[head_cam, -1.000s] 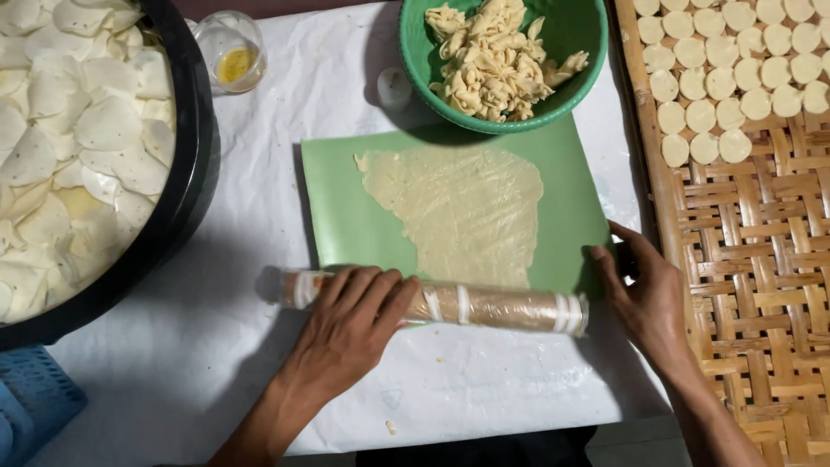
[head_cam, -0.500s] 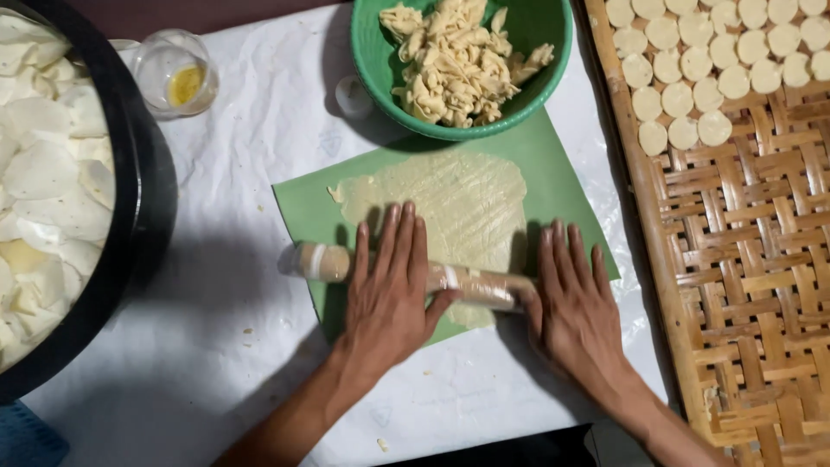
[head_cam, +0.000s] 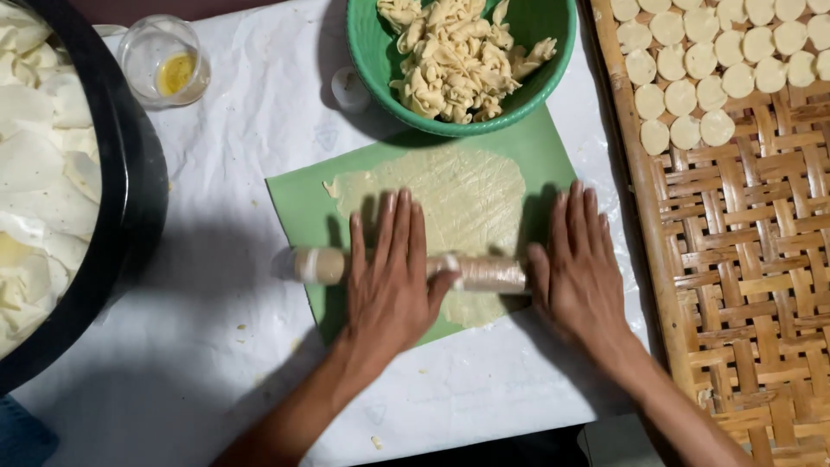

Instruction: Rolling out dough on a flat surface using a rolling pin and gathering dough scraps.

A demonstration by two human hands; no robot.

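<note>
**Here, both palms press a rolling pin across a thin dough sheet**

Broadly, the desk is covered in white paper. At nine o'clock sits a big black basin heaped with pale thin pieces; along the three o'clock side lies a woven bamboo tray with small dough rounds ranged at its top. At twelve o'clock a green bowl holds torn dough scraps, its rim overlapping the far edge of the green mat in the centre.

On the mat lies the flattened dough sheet. Across its near part rests the wrapped rolling pin, lying nine to three. The left hand lies flat on the pin's middle, fingers spread and straight; the right hand lies flat over its three o'clock end, gripping nothing. A small glass with yellow liquid stands at eleven o'clock.

The risks, as I judge them: the sheet looks thin, so uneven pressure could tear it or stick it to the pin. Room toward twelve is short, where the bowl would stop the pin. The tray's raised edge lies just beside the right hand, while nine o'clock offers more bare paper.
</note>
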